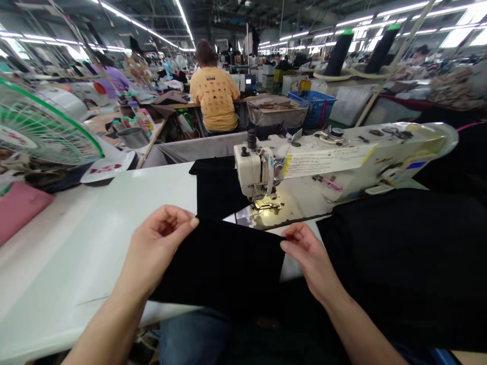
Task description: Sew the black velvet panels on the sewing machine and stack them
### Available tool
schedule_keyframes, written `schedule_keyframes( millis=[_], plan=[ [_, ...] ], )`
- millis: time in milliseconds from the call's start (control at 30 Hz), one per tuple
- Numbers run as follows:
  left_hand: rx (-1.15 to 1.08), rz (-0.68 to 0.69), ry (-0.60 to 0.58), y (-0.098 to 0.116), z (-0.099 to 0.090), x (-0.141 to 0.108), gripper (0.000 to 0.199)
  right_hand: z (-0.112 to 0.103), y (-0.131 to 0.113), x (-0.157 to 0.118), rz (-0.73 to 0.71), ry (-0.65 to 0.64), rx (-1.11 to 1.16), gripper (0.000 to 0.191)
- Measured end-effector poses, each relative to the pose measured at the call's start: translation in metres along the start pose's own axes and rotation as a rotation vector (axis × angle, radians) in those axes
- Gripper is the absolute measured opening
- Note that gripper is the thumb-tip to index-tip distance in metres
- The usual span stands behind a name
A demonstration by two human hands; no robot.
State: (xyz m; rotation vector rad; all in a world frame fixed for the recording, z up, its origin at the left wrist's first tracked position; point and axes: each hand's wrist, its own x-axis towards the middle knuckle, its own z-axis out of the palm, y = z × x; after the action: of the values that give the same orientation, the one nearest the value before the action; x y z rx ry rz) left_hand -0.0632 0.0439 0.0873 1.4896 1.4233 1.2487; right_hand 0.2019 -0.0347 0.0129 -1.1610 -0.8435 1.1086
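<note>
A piece of black fabric (228, 258) is stretched between my two hands at the front of the table. My left hand (162, 241) pinches its upper left corner between thumb and fingers. At the upper right corner, my right hand (304, 251) has a similar pinch. Just beyond the fabric's top edge stands a white sewing machine (253, 170), its lit metal needle plate (266, 207) bare of cloth. Another black fabric piece (218, 192) lies flat left of the machine head, partly behind it.
A large heap of black cloth (407, 258) covers the right side. On the left are a green-rimmed fan (49, 121) and pink cloth (23, 208) on the pale tabletop (95, 243). Black thread cones (338, 53) stand behind the machine. A person in a yellow shirt (214, 96) sits ahead.
</note>
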Motion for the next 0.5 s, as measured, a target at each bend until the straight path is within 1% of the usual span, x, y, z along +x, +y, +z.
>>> schedule_keyframes(
  millis=[33,100,133,167,200,267,333,367,433,500],
  plan=[
    [0.132,0.054,-0.077,0.004,0.003,0.012,0.019,-0.001,0.001,-0.006,-0.034,-0.078,-0.107,0.019],
    [0.344,0.155,-0.260,0.006,0.018,0.036,0.010,-0.002,0.007,-0.021,-0.117,-0.208,-0.342,0.012],
    [0.406,0.179,-0.361,0.002,0.031,0.046,0.009,-0.003,0.012,-0.028,-0.150,-0.249,-0.436,0.011],
    [0.438,0.186,-0.435,-0.004,0.045,0.053,0.011,-0.005,0.017,-0.034,-0.178,-0.287,-0.512,0.011],
    [0.447,0.199,-0.476,-0.013,0.060,0.058,0.013,-0.008,0.023,-0.039,-0.206,-0.321,-0.568,0.011],
    [0.445,0.207,-0.498,-0.032,0.086,0.062,0.015,-0.014,0.035,-0.046,-0.283,-0.367,-0.633,0.012],
    [0.433,0.211,-0.482,-0.049,0.104,0.060,0.016,-0.023,0.044,-0.048,-0.400,-0.380,-0.683,0.015],
    [0.428,0.212,-0.474,-0.054,0.108,0.058,0.017,-0.027,0.047,-0.048,-0.469,-0.383,-0.714,0.018],
    [0.418,0.216,-0.460,-0.061,0.110,0.055,0.016,-0.035,0.050,-0.047,-0.592,-0.395,-0.784,0.025],
    [0.416,0.220,-0.460,-0.063,0.110,0.056,0.017,-0.038,0.051,-0.045,-0.666,-0.406,-0.842,0.027]
  ],
)
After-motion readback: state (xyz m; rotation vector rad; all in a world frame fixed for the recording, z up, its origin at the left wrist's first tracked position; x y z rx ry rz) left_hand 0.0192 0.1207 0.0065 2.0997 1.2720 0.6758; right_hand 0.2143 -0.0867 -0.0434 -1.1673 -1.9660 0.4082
